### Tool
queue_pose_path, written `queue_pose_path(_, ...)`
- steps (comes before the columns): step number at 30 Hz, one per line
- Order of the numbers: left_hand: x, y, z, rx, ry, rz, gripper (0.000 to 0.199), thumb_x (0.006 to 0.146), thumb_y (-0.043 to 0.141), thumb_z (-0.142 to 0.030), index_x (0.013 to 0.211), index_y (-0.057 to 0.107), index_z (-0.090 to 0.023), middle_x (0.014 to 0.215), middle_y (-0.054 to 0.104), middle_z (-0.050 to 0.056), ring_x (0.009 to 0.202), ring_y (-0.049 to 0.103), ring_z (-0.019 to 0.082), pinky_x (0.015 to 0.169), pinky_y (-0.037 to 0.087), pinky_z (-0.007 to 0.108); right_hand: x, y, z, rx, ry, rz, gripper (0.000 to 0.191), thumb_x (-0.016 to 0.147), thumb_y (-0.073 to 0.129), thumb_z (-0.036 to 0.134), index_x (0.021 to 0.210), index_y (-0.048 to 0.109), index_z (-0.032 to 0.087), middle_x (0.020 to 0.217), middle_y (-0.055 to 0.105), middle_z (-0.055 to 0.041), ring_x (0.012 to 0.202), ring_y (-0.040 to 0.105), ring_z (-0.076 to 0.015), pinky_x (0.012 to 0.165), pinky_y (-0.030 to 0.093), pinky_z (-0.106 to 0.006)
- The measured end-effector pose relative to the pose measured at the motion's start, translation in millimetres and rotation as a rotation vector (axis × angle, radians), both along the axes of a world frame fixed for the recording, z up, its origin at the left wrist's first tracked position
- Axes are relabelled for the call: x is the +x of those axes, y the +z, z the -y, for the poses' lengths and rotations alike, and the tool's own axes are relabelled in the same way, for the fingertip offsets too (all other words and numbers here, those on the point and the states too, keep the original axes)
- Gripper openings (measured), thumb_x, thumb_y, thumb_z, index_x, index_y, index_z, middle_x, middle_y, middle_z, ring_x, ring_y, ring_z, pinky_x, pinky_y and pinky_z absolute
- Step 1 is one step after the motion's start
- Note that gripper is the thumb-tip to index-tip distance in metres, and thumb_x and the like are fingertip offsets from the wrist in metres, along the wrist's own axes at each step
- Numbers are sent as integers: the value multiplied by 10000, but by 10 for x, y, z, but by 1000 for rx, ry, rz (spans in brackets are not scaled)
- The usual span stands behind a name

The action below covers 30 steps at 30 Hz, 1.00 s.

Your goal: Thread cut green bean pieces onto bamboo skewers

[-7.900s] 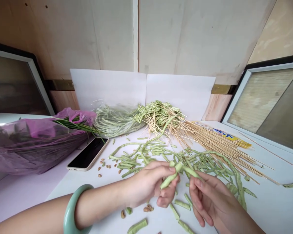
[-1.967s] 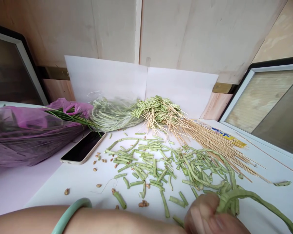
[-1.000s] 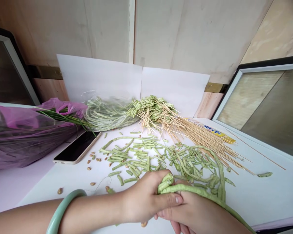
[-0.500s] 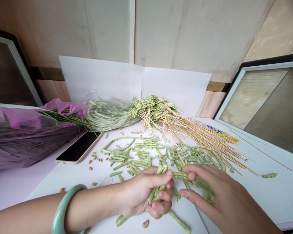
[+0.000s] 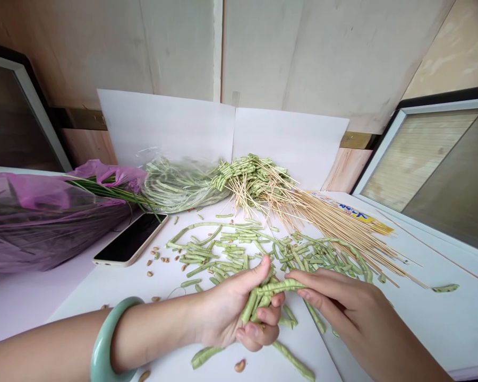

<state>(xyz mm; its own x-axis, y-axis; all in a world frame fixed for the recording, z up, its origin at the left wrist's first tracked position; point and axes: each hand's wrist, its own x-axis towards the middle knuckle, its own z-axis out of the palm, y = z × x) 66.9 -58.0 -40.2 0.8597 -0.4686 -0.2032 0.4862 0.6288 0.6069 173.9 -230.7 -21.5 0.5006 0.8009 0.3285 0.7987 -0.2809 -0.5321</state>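
Several short green bean pieces (image 5: 255, 306) lie in my left hand (image 5: 239, 310), its fingers curled round them and the thumb raised. My right hand (image 5: 342, 305) pinches the right end of a longer bean piece (image 5: 281, 286), whose other end lies across the pieces in my left palm. A green bangle circles my left wrist. Beyond my hands, cut bean pieces (image 5: 231, 252) are spread over the white surface, with a long curved bean among them. Two more pieces lie below my left hand, one at its left (image 5: 205, 356) and one at its right (image 5: 293, 361).
Skewered beans (image 5: 255, 175) are heaped at the back, beside many bare wooden skewers (image 5: 334, 223). Further left are a clear bag of long beans (image 5: 179, 185), a phone (image 5: 131, 240) and a purple bag (image 5: 43, 223). Small brown seeds dot the surface.
My right hand has closed on a bean piece and brought it against my left hand. My left thumb has lifted off the bundle. The view has shifted slightly.
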Motion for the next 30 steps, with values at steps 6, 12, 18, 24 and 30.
queue_pose_path(6,13,18,-11,12,-4,-34,583,609,707,-679,712,446,-168,506,369,-77,370,286,29,329,26,184,-10,35,4,-46,-7,4,270,875,516,344,1013,741,288,985,733,-25,879,672,-234,741,541,-333)
queue_pose_path(12,5,35,42,84,81,-38,502,654,731,-580,687,466,-154,491,381,-75,355,289,21,326,56,172,1,21,26,-89,-14,5,239,872,543,404,920,735,271,923,715,-30,822,654,-220,676,523,-302)
queue_pose_path(18,5,8,76,241,294,1,432,716,706,-527,743,481,-159,506,413,-79,353,304,18,330,101,152,31,30,69,-114,-48,174,314,907,464,401,710,630,220,640,624,-2,558,566,-165,491,417,-251)
queue_pose_path(24,22,-53,110,529,485,237,405,702,759,-415,854,459,-190,423,386,-127,328,288,21,329,169,146,13,21,26,-150,-44,250,391,908,436,380,560,433,202,493,479,35,448,430,-123,428,292,-231)
queue_pose_path(30,6,-37,126,663,499,283,324,737,711,-373,824,475,-170,530,462,-97,359,332,10,349,244,140,-87,20,-33,-125,82,2,102,836,545,233,787,634,223,692,640,16,623,568,-154,518,387,-222)
